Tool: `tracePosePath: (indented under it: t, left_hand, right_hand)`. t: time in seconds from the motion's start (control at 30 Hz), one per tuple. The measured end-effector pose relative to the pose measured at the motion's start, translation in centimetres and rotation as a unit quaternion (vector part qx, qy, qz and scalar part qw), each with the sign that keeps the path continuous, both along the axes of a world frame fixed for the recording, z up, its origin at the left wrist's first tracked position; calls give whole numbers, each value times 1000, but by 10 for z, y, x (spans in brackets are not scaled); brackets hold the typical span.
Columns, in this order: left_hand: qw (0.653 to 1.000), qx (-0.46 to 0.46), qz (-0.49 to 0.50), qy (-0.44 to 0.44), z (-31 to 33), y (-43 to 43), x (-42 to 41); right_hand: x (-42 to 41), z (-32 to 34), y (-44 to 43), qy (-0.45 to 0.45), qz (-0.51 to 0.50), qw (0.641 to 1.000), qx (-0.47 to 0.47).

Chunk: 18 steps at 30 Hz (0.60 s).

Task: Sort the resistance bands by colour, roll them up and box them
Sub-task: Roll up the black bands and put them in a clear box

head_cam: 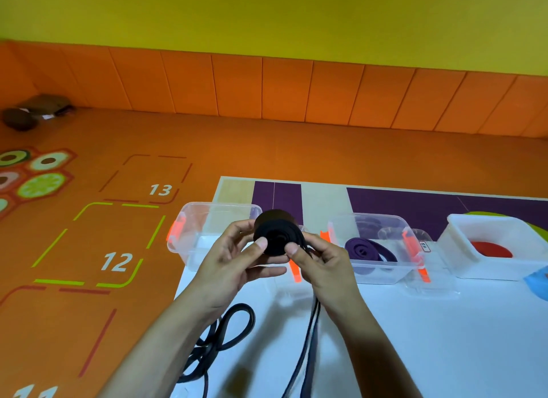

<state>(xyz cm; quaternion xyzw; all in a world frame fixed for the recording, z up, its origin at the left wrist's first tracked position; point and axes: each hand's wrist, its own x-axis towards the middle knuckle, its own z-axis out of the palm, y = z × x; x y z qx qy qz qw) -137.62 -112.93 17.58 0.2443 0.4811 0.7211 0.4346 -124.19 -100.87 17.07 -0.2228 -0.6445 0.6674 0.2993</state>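
hands pinch black band roll | left hand thumb on coil | right hand likewise

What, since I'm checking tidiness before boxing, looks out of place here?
The purple band in the middle clear box is only partly coiled, its tail trailing loose. A loose black band lies tangled near the table's left edge.

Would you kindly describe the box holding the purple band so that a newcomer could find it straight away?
On the white table, three boxes stand in a row along the far side. The one you want is the middle box, clear plastic with orange clips. Only it holds a rolled purple band; the white box on its right holds a red band.
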Motion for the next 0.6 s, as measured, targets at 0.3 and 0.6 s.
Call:
tracePosePath:
  t: [0.3, 0.6]
  left_hand:
    - [879, -113, 49, 460, 26, -14, -26]
    - [949, -18, 39, 314, 38, -7, -16]
  right_hand:
    - [-5, 38, 25, -132, 55, 968, 206]
    - [-11, 40, 19, -26, 11, 991, 129]
